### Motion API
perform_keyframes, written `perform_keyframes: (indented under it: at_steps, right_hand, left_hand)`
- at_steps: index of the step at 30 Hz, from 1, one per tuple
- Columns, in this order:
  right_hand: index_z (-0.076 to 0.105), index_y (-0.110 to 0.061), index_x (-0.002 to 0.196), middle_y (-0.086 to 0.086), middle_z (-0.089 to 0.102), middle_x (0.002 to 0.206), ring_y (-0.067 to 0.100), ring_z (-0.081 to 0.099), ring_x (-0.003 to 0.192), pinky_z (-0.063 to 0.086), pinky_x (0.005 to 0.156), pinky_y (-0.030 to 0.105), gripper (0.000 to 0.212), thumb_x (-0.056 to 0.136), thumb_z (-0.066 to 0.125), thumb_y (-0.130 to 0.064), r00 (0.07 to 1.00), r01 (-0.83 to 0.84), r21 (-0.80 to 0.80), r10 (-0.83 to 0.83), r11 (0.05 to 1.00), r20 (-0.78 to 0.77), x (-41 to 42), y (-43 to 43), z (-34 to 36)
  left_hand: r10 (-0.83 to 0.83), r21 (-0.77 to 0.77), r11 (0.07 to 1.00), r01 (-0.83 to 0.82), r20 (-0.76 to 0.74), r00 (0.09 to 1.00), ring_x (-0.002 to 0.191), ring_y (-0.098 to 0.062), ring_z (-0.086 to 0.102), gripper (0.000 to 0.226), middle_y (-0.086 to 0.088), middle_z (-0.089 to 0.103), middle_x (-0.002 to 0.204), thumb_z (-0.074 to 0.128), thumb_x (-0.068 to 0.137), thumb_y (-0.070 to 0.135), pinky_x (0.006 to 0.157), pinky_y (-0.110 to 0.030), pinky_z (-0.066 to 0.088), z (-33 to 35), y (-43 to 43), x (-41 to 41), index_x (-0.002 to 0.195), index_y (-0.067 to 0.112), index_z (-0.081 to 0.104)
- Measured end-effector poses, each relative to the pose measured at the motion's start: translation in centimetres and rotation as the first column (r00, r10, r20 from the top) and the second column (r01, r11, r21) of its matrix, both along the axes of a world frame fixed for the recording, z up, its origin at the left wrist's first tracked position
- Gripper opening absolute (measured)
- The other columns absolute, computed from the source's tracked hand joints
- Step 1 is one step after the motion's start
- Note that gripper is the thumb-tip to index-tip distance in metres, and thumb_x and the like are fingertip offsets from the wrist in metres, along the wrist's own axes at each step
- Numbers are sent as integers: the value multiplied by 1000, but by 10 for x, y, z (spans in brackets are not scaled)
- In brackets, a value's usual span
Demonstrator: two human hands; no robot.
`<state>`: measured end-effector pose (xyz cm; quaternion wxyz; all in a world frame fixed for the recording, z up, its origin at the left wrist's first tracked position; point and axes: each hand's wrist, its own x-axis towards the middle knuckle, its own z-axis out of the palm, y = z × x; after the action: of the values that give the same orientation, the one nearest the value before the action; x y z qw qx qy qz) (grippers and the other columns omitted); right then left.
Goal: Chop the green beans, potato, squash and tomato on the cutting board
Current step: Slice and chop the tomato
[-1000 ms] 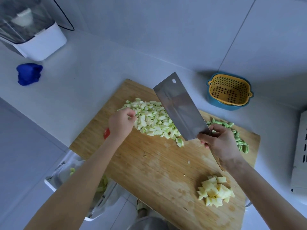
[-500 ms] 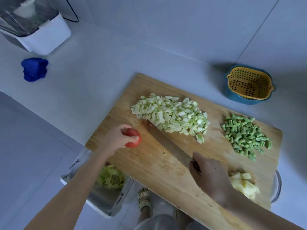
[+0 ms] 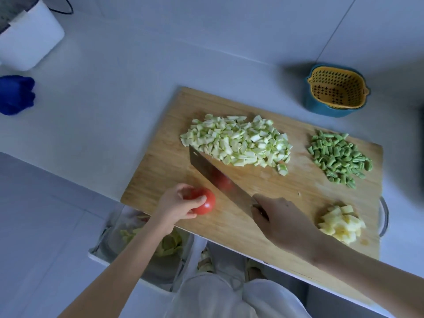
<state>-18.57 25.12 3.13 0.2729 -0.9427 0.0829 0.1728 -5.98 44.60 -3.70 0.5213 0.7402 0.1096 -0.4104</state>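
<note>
The left hand's [image 3: 176,204] fingers [image 3: 183,188] curl over the top and near side of the tomato [image 3: 204,201], gripping it whole against the cutting board [image 3: 160,171] close to that board's near left corner. The tomato is round, so no long axis shows, and its stem end cannot be made out.

Just to the right of those fingers, the right hand [image 3: 282,222] is wrapped round the hidden handle of a cleaver [image 3: 215,177]. The cleaver's long axis runs from that grip up and leftward, its holed far end pointing at the near left edge of the chopped squash [image 3: 236,143]. The blade's broad face is turned to the tomato and carries its red reflection.

Beyond the right hand's knuckles lie the cut green beans [image 3: 339,157]; beside its wrist sits the diced potato [image 3: 341,222].

Half a second ago the blade showed thin, almost edge-on; now its flat side is visible. A second ago the cleaver was raised over the squash, with the left hand at that pile and the tomato behind its wrist.

Farther out stand a yellow colander in a blue bowl [image 3: 336,92] and a blue cloth [image 3: 16,94]; a bin of peelings [image 3: 149,246] lies below the left forearm.
</note>
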Motion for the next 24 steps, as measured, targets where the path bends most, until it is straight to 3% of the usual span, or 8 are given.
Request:
perform_keyframes:
  at_steps: [4,10,15,19,22,24]
  right_hand:
    - [33,-26,77,-7,43,59,11,39,50,23,44,24,21,98,32,-25,997,-43,-89,37,995,-72,5,18,10]
    - [32,-30,68,-8,43,59,8,41,50,25,45,25,29,97,33,-24,987,-43,-143,20,989,-159,10,18,26]
    - [43,-20,86,-7,41,62,16,44,56,25,45,26,15,97,33,-17,989,-40,-134,21,990,-146,38,36,-2]
    - [51,-15,107,2,53,70,23,48,59,31,52,29,18,99,34,-18,998,-22,-68,18,997,-61,52,49,-29]
    - [45,-20,88,-3,48,63,24,47,59,29,51,32,13,98,36,-18,997,-43,-44,40,998,-59,52,40,-26]
    - [35,-23,75,-7,40,55,20,42,52,29,50,33,23,97,37,-19,998,-48,-63,46,997,-37,50,33,-17]
  left_hand:
    - [-9,-52,999,11,43,999,72,-10,64,31,7,63,82,84,65,14,55,-24,56,-2,2,1,81,23,59]
    - [-48,-26,998,52,140,989,70,-11,65,32,7,61,81,85,65,15,53,-25,56,-8,5,-1,80,18,57]
    - [-44,-31,998,49,156,987,77,-19,67,31,-1,64,88,84,66,15,53,-26,56,-9,6,0,81,15,57]
    - [-12,-21,1000,15,158,987,73,-13,67,27,-2,66,86,83,68,17,60,-31,59,-7,7,-5,80,16,59]
    - [71,-26,997,-68,157,985,73,-11,68,29,-6,69,86,81,71,21,60,-31,59,-7,4,-12,87,4,66]
    - [108,-11,994,-108,176,978,65,-11,69,24,-5,72,78,81,72,24,62,-38,59,-8,2,-16,80,5,68]
